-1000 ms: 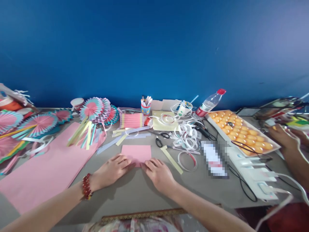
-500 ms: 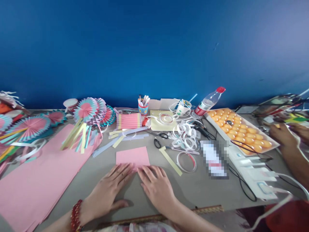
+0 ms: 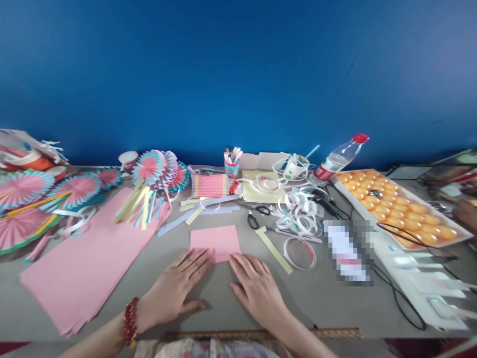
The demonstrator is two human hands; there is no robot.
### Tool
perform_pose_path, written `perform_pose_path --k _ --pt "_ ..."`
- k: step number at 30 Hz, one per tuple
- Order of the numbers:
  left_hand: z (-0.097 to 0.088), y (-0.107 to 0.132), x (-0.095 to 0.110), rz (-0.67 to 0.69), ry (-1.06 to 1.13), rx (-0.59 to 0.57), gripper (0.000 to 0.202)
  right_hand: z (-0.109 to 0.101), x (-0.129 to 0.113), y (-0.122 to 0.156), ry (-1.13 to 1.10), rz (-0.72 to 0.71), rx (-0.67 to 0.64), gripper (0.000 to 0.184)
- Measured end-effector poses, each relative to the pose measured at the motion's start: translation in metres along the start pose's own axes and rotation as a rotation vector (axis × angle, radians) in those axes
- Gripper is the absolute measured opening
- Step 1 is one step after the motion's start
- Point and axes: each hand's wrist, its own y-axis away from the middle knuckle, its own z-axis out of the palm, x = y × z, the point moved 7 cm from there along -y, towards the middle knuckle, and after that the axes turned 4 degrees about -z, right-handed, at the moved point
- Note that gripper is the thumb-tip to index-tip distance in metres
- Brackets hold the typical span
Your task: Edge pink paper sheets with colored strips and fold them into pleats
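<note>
A small pink paper sheet [image 3: 216,238] lies flat on the grey table [image 3: 328,298] in front of me. My left hand [image 3: 177,288] rests flat, fingers spread, with its fingertips on the sheet's near left edge. My right hand [image 3: 257,288] lies flat too, fingertips touching the sheet's near right corner. Both hands press down and hold nothing. A red bead bracelet [image 3: 130,320] circles my left wrist.
A stack of large pink paper [image 3: 85,263] lies at left, with paper fans [image 3: 152,169] behind it. Scissors [image 3: 257,216], white paper rings [image 3: 298,214], a yellow strip [image 3: 274,248], a pen cup [image 3: 231,166], a bottle [image 3: 337,159] and a tray of orange balls [image 3: 402,209] lie right. Another person's hand [image 3: 465,214] shows far right.
My fingers uncurled from the sheet's near edge and both hands now lie flat with fingers stretched out. The view shifted slightly left.
</note>
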Motion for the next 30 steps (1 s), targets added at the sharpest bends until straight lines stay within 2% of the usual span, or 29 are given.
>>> perform_pose_path --k 6,11,17,30 --pt "-0.003 0.006 -0.005 -0.024 -0.004 0.014 0.085 -0.002 0.005 0.005 -0.011 -0.029 -0.008 0.056" --pt "-0.007 0.009 -0.006 -0.026 -0.015 0.033 0.082 -0.002 0.004 0.003 0.038 -0.043 0.011 0.051" --pt "-0.005 0.017 -0.010 -0.046 -0.038 0.023 0.079 -0.002 0.001 0.004 0.097 -0.047 0.095 0.043" --pt "-0.008 0.031 -0.011 -0.077 -0.072 0.099 0.077 -0.004 0.005 0.002 0.069 -0.080 0.084 0.041"
